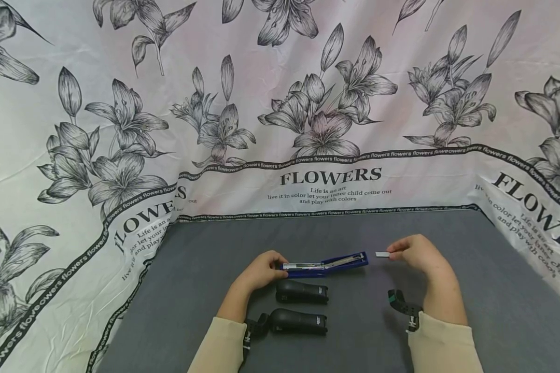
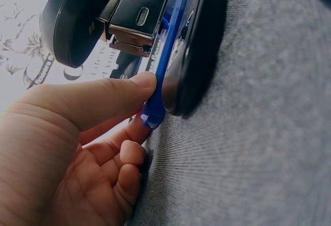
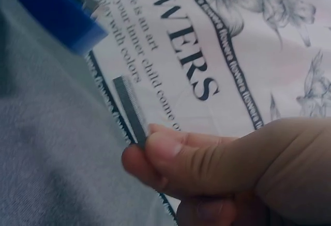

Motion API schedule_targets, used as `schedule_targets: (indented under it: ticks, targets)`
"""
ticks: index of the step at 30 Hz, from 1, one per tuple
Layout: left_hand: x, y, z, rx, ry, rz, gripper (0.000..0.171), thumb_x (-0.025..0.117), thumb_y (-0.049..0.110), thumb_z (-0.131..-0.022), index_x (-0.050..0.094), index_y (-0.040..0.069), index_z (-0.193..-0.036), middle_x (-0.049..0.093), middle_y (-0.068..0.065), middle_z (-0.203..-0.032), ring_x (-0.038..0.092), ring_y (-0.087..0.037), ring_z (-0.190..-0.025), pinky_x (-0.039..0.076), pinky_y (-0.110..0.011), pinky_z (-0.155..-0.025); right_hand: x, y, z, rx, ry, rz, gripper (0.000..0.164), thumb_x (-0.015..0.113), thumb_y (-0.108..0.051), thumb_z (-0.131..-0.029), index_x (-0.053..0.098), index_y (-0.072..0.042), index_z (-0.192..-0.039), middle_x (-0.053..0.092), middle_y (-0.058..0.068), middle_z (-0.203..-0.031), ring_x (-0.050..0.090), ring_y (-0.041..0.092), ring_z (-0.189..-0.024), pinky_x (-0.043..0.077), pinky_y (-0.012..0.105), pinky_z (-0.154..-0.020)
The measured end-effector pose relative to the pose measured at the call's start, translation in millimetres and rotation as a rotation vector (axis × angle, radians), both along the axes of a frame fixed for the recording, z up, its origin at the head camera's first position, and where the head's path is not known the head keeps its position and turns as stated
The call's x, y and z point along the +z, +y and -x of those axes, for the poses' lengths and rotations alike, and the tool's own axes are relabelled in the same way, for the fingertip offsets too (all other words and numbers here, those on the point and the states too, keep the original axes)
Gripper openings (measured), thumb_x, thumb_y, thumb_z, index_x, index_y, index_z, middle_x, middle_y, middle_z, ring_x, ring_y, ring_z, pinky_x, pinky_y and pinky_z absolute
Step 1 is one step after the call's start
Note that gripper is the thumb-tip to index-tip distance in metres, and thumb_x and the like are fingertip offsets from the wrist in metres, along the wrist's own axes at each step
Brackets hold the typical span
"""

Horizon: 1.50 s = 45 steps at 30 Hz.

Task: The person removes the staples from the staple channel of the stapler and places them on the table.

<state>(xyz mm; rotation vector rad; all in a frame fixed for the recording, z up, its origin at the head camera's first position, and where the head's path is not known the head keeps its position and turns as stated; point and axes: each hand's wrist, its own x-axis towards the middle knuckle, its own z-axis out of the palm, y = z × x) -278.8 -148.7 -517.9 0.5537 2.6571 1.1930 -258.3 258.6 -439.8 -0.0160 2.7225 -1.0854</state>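
Observation:
A blue stapler point(image 1: 326, 268) lies opened out on the grey table, its metal parts showing. My left hand point(image 1: 263, 269) holds its left end between thumb and fingers. In the left wrist view the thumb presses the blue edge point(image 2: 169, 50) of it. To the right, my right hand point(image 1: 417, 254) pinches a short strip of staples point(image 1: 381, 254) by one end. The strip's free end points left toward the stapler's right end, with a gap between them. In the right wrist view the staple strip point(image 3: 129, 107) sticks out past thumb and forefinger.
Two black staplers, a nearer one point(image 1: 298, 321) and a farther one point(image 1: 301, 291), lie side by side in front of the blue one, close to my left forearm. A flower-printed cloth point(image 1: 329, 194) hangs behind the grey table point(image 1: 205, 248) and along its sides.

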Motion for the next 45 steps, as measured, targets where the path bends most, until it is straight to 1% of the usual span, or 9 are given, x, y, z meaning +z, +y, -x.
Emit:
schedule_targets:
  ticks: [6, 9, 12, 17, 25, 29, 33, 39, 45]
  targets:
    - [1.1, 0, -0.2, 0.006, -0.001, -0.006, 0.017, 0.080, 0.013, -0.090, 0.076, 0.012, -0.106, 0.059, 0.002, -0.097, 0.050, -0.016, -0.075, 0.043, -0.031, -0.064, -14.3, 6, 4.7, -0.009, -0.054, -0.026, 0.014, 0.072, -0.003, -0.091, 0.076, 0.003, -0.103, 0.068, 0.028, -0.116, 0.059, 0.049, -0.111, 0.046, 0.063, -0.091]
    - [1.0, 0, -0.2, 0.012, 0.005, -0.009, 0.017, 0.081, 0.013, -0.089, 0.076, 0.011, -0.106, 0.059, 0.002, -0.096, 0.050, -0.015, -0.075, 0.043, -0.031, -0.063, -20.5, 6, 6.8, -0.016, -0.077, -0.022, 0.013, 0.073, 0.000, -0.089, 0.077, 0.002, -0.101, 0.067, 0.027, -0.113, 0.060, 0.041, -0.098, 0.050, 0.053, -0.080]
    - [0.8, 1, -0.2, 0.015, 0.007, -0.010, 0.017, 0.081, 0.012, -0.089, 0.076, 0.011, -0.106, 0.059, 0.002, -0.096, 0.050, -0.015, -0.075, 0.043, -0.030, -0.063, -24.9, 5, 7.8, -0.020, -0.098, -0.021, 0.011, 0.075, 0.001, -0.087, 0.077, 0.001, -0.098, 0.068, 0.019, -0.103, 0.055, 0.030, -0.086, 0.048, 0.042, -0.069]
    - [1.0, 0, 0.6, 0.015, 0.010, -0.005, 0.018, 0.081, 0.013, -0.090, 0.076, 0.011, -0.107, 0.058, 0.003, -0.095, 0.049, -0.015, -0.075, 0.042, -0.030, -0.064, -25.5, 1, 8.2, -0.013, -0.113, -0.027, 0.011, 0.075, 0.002, -0.087, 0.077, 0.001, -0.097, 0.068, 0.012, -0.094, 0.051, 0.024, -0.077, 0.043, 0.036, -0.063]
    - [-0.1, -2, 1.6, 0.012, 0.016, -0.006, 0.018, 0.081, 0.014, -0.089, 0.076, 0.012, -0.107, 0.058, 0.003, -0.094, 0.049, -0.015, -0.073, 0.042, -0.030, -0.064, -22.8, 0, 8.7, -0.011, -0.126, -0.043, 0.013, 0.075, -0.001, -0.087, 0.077, 0.002, -0.100, 0.069, 0.019, -0.103, 0.055, 0.029, -0.086, 0.047, 0.042, -0.072]
    - [-1.2, -2, 1.0, 0.004, 0.014, -0.006, 0.019, 0.081, 0.014, -0.089, 0.076, 0.012, -0.107, 0.059, 0.003, -0.096, 0.049, -0.014, -0.075, 0.043, -0.030, -0.065, -21.9, 1, 6.8, -0.012, -0.108, -0.055, 0.017, 0.074, -0.007, -0.091, 0.077, 0.003, -0.105, 0.066, 0.029, -0.116, 0.060, 0.044, -0.104, 0.049, 0.056, -0.086]
    - [-2.7, -2, 2.1, 0.005, 0.014, -0.008, 0.019, 0.081, 0.014, -0.089, 0.076, 0.012, -0.107, 0.059, 0.003, -0.096, 0.049, -0.014, -0.074, 0.043, -0.030, -0.064, -14.9, 0, 4.6, -0.009, -0.055, -0.067, 0.029, 0.068, -0.019, -0.099, 0.074, 0.005, -0.115, 0.064, 0.032, -0.123, 0.053, 0.056, -0.120, 0.044, 0.066, -0.095]
    - [-1.6, -3, 2.6, 0.012, 0.019, -0.013, 0.019, 0.081, 0.013, -0.089, 0.076, 0.012, -0.107, 0.060, 0.003, -0.098, 0.049, -0.014, -0.073, 0.043, -0.029, -0.064, -4.0, -8, 3.9, 0.009, 0.036, -0.064, 0.045, 0.060, -0.032, -0.105, 0.067, 0.008, -0.125, 0.070, 0.024, -0.111, 0.059, 0.051, -0.113, 0.046, 0.066, -0.090]
    - [-0.5, -2, 0.0, 0.001, 0.019, -0.008, 0.018, 0.081, 0.013, -0.090, 0.076, 0.011, -0.107, 0.060, 0.003, -0.100, 0.049, -0.012, -0.074, 0.044, -0.029, -0.064, 9.0, -25, -0.8, 0.033, 0.137, -0.049, 0.051, 0.056, -0.039, -0.106, 0.064, 0.004, -0.132, 0.066, 0.026, -0.123, 0.059, 0.048, -0.114, 0.048, 0.063, -0.088]
